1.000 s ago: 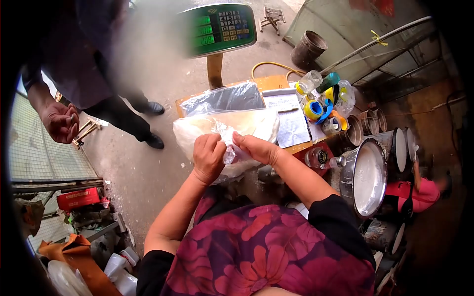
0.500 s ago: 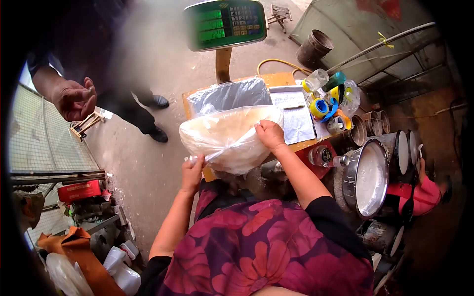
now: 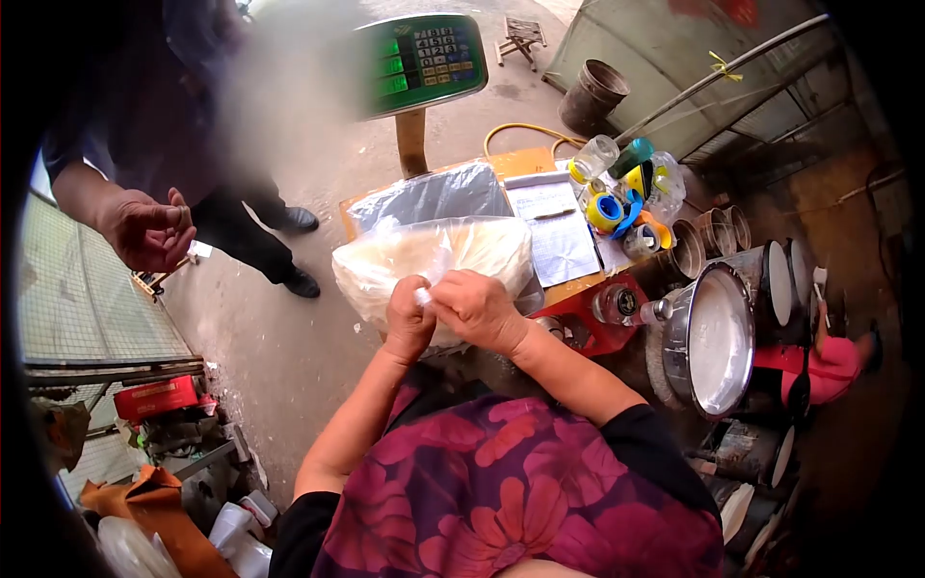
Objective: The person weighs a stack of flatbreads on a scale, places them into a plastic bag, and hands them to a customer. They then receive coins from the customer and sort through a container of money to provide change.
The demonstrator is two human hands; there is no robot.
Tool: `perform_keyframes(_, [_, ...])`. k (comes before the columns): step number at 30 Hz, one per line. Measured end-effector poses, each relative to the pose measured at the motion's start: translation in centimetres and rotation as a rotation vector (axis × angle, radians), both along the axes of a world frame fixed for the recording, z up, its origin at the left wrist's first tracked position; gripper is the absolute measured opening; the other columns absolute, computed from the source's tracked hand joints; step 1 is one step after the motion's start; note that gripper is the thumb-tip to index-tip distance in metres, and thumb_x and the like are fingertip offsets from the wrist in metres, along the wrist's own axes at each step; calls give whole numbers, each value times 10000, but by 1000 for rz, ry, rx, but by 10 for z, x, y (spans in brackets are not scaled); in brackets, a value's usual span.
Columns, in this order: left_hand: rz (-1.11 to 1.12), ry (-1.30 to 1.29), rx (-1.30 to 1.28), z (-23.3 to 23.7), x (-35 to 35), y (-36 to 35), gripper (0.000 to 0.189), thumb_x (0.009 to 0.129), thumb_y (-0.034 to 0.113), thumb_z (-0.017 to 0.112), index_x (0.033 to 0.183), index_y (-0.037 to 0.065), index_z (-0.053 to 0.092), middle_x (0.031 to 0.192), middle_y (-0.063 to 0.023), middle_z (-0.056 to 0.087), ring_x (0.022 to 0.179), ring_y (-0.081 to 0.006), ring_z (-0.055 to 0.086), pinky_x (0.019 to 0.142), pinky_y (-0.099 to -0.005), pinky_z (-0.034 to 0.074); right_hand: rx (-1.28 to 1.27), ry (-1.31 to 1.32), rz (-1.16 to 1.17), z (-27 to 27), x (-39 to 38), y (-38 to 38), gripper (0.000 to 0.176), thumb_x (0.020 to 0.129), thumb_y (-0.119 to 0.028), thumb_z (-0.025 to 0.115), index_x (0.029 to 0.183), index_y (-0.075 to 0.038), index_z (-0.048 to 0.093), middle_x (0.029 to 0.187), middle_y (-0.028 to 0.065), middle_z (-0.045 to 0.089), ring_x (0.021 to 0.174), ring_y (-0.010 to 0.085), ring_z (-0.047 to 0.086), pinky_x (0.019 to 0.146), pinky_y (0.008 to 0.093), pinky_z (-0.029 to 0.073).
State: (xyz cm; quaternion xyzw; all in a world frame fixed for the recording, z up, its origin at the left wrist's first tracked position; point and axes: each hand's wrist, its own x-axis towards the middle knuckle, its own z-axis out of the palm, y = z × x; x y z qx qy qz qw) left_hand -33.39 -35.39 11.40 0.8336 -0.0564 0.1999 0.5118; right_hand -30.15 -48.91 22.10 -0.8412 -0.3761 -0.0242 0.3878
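Note:
A clear plastic bag (image 3: 482, 246) full of something pale and flat bulges at the near edge of the weighing scale. My left hand (image 3: 409, 316) is closed on gathered plastic at the bag's near side. Right beside it, my right hand (image 3: 477, 310) pinches the same gathered plastic, with the two hands meeting over a small white twist. Behind the bag lies the scale's plastic-wrapped platform (image 3: 434, 196). Above it stands the green scale display (image 3: 424, 65), its digits partly blurred. An open notebook (image 3: 564, 249) is to the right of the bag.
A person in dark clothes stands at the upper left, one hand (image 3: 149, 229) held out. Jars and tape rolls (image 3: 605, 212) crowd the table's right side. Beyond are a large metal basin (image 3: 723, 339) and another person in pink (image 3: 833, 371). A folding stool (image 3: 520, 40) stands behind.
My hands have come together at the bag's near side, my right hand moving left and down from the bag's right side. The view has shifted slightly.

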Motion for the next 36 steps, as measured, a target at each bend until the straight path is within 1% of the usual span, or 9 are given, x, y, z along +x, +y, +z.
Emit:
perform_keyframes(5, [73,-130,250,24,-1,-4,85,728,76,585,756,86,505,717,-72,511,701,-279,486,640,-370,350,64,-52,-8,-29,20,0,249,795,-140,526,1034,-69,518,1031,144,569,838,350,585,664,399,483])
perform_keyframes(8, [69,-143,231,27,-2,0,72,790,85,554,745,76,499,680,-86,493,683,-293,470,632,-383,334,-260,222,-86,-47,29,2,222,833,-193,494,1024,-84,523,963,152,587,799,346,590,664,412,478])
perform_keyframes(11, [82,53,307,20,-4,10,80,828,99,528,761,56,535,662,-62,516,694,-234,506,649,-348,372,-153,213,-157,-44,34,3,185,842,-224,484,965,-100,544,774,136,609,759,338,592,654,417,473])
perform_keyframes(15, [-239,574,-505,-9,9,25,125,846,119,545,884,19,611,778,1,581,746,-79,525,716,-220,419,-281,269,-209,-52,31,-4,146,797,-216,524,859,-123,618,784,130,610,777,319,594,673,410,469])
perform_keyframes(19, [-383,633,-565,14,9,32,87,839,80,551,853,21,613,813,12,568,788,-72,511,733,-223,419,-404,173,-68,-65,23,-5,148,762,-239,566,860,-155,639,819,112,584,783,319,584,680,417,466])
perform_keyframes(23, [-368,501,-487,21,6,34,53,767,48,615,795,48,570,787,27,542,759,-66,483,670,-237,418,-205,5,-51,-70,24,5,72,709,-158,592,765,-129,625,765,63,548,761,280,552,664,372,455])
perform_keyframes(27, [-150,20,208,19,10,24,165,626,-23,566,760,64,525,737,-120,530,749,-331,499,662,-391,410,-244,21,-18,-75,29,9,78,720,-146,557,684,-79,577,717,83,547,741,282,538,673,386,443])
perform_keyframes(33, [83,-119,554,25,11,13,123,654,67,579,715,104,480,667,-63,477,660,-254,487,574,-373,370,-268,191,-2,-68,32,8,93,741,-141,552,748,-53,583,764,101,590,731,282,570,658,378,456])
perform_keyframes(36, [189,-192,534,12,14,13,76,685,105,549,733,130,495,628,-35,459,631,-214,489,552,-336,360,-55,569,-47,-70,34,3,92,750,-97,565,822,-47,593,794,105,611,733,239,593,668,326,463])
